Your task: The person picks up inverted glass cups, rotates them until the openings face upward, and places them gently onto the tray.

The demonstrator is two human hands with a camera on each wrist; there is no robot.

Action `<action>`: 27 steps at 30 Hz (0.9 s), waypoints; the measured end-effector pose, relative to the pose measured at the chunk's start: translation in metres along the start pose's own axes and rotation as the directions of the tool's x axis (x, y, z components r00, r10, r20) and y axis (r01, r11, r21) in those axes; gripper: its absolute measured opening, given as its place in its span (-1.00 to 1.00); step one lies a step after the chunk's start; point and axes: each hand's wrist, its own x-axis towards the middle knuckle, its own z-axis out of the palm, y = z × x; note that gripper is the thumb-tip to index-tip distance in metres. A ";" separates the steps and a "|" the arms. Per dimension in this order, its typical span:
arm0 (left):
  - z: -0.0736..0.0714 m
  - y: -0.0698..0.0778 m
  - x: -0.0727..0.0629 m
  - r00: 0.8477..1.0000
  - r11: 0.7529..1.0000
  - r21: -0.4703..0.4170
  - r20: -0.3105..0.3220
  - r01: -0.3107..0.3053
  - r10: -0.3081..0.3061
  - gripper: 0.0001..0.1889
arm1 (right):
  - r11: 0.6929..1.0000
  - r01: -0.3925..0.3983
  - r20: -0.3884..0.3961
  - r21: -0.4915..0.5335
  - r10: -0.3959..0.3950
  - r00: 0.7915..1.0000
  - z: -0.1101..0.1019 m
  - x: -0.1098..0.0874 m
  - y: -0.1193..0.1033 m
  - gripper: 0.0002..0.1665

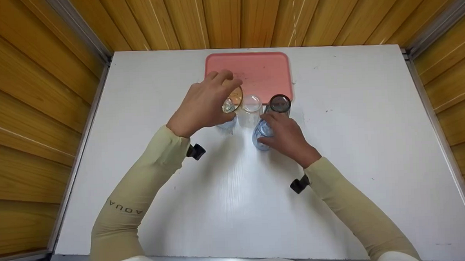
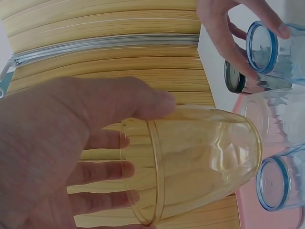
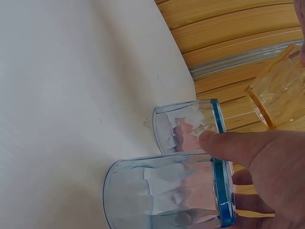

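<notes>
Broadly, wood-look walls (image 1: 18,132) surround a white table (image 1: 224,221), with a pink tray (image 1: 259,64) lying at its far middle. The left hand (image 1: 204,106) grasps an amber cup (image 2: 205,148) between thumb and fingers and holds it above the table, near the tray's left near corner. The right hand (image 1: 287,138) has thumb and fingers around the upper end of the right blue cup (image 1: 260,142), which seems to stand on the table. Farther off, just near the tray's edge, are a dark cup (image 1: 280,104) to the right, a clear cup (image 1: 251,103) in the middle and the left blue cup (image 2: 274,183) to the left, below the left hand. My judgement is that the work is partway: four cups appear to be down in a close group, while the amber one is not set down and the right blue one not released. Which way up the amber cup is stays hard to make out; the left hand covers part of the left blue cup, and the clear cup's foot blends into the white table.
</notes>
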 end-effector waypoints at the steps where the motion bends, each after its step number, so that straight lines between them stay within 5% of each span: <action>1: 0.000 0.000 0.000 1.000 1.000 -0.001 -0.002 0.003 -0.003 -0.31 | 1.000 0.004 -0.001 -0.004 -0.004 1.000 0.000 0.000 0.000 -0.18; 27: 0.000 -0.012 0.009 0.998 0.998 -0.008 -0.013 0.065 -0.065 -0.29 | 0.999 -0.023 0.045 -0.040 0.025 0.999 0.002 0.006 -0.003 -0.21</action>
